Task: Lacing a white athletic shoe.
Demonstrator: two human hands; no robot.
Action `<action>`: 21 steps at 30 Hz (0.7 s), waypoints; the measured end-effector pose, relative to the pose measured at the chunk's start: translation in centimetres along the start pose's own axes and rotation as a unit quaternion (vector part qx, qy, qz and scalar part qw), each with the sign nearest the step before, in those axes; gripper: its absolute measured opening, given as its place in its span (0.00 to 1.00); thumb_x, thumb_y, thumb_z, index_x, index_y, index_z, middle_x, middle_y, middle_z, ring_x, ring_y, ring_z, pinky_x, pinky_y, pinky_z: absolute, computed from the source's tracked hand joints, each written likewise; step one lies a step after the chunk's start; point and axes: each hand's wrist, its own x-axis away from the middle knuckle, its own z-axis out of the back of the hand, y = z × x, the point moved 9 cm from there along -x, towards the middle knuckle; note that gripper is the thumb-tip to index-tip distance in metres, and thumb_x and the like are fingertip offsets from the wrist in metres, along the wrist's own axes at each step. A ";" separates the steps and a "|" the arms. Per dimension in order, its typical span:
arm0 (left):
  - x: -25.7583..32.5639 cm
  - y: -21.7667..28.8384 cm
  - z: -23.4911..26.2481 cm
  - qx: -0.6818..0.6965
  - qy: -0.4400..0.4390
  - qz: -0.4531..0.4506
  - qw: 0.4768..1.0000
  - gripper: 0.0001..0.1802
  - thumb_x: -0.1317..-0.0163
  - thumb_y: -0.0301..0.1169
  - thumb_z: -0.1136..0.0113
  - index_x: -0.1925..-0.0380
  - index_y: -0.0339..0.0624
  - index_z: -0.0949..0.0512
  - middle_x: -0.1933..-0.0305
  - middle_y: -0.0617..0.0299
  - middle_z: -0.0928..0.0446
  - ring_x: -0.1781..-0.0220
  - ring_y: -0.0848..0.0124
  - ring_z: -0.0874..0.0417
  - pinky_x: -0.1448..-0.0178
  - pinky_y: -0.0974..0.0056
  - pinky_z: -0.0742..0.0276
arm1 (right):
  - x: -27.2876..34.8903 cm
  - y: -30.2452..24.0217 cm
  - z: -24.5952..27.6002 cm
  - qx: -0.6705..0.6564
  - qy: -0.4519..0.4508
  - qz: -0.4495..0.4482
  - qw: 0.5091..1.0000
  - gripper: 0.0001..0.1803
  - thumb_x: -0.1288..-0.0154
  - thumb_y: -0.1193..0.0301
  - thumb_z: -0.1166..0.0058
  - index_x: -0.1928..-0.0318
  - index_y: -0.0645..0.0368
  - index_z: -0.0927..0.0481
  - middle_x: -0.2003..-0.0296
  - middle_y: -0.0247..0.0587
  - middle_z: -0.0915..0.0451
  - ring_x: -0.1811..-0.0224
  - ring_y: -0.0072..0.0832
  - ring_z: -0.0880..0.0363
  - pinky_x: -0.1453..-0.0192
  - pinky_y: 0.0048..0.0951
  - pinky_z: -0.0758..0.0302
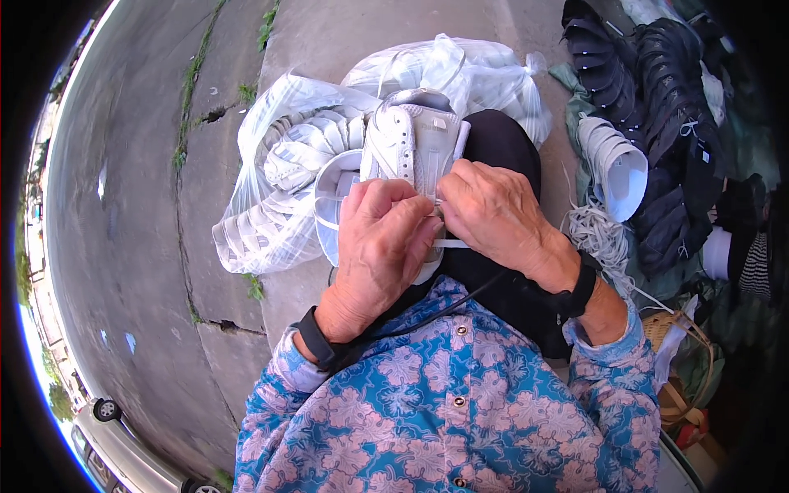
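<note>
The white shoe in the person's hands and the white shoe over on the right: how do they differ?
The white shoe in the hands rests on the person's lap, while the white shoe on the right lies on the ground beside dark shoes. Both the left hand and the right hand pinch a white lace at the first; nobody touches the second. The first shows its top, the second its open mouth. Both are white and look alike.

The white shoe (411, 140) looks like smooth, faintly glossy synthetic leather, and the flat lace (448, 243) pinched between the left hand (382, 246) and right hand (493, 214) is matt woven cloth. The bags (279, 172) behind it are thin, crinkled, shiny clear plastic. The pavement (140, 205) is rough, cracked, matt concrete, and the flowered sleeves (460, 411) are soft printed cloth with small metal snaps.
</note>
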 end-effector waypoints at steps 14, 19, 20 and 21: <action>0.7 3.3 -2.7 0.133 -0.179 -0.007 0.975 0.04 0.38 0.25 0.43 0.65 0.40 0.28 0.65 0.61 0.26 0.63 0.67 0.25 0.50 0.63 0.31 | 6.1 6.4 3.1 -0.444 0.074 -0.313 0.836 0.08 0.35 0.77 0.56 0.56 0.60 0.26 0.76 0.33 0.25 0.76 0.15 0.28 0.70 0.20 0.29; 0.9 -1.8 2.5 0.495 -0.041 0.321 0.806 0.11 0.26 0.38 0.52 0.57 0.41 0.29 0.80 0.73 0.36 0.79 0.83 0.37 0.70 0.72 0.36 | 6.0 6.6 2.2 -0.825 0.124 -0.201 0.513 0.11 0.33 0.75 0.55 0.52 0.60 0.25 0.76 0.35 0.24 0.78 0.21 0.29 0.72 0.26 0.31; 0.7 -2.8 4.9 0.530 0.017 0.280 0.800 0.12 0.26 0.39 0.54 0.56 0.42 0.30 0.81 0.74 0.40 0.81 0.82 0.41 0.72 0.70 0.37 | 6.7 7.4 3.2 -0.848 0.150 -0.190 0.470 0.10 0.32 0.76 0.54 0.52 0.58 0.26 0.76 0.37 0.25 0.78 0.23 0.30 0.70 0.29 0.32; 0.4 -4.2 6.9 0.576 0.047 0.253 0.776 0.12 0.25 0.39 0.57 0.54 0.42 0.30 0.80 0.73 0.41 0.81 0.81 0.44 0.70 0.69 0.38 | 7.6 8.5 3.9 -0.878 0.185 -0.161 0.410 0.09 0.30 0.76 0.56 0.52 0.59 0.27 0.74 0.36 0.27 0.77 0.23 0.30 0.66 0.29 0.32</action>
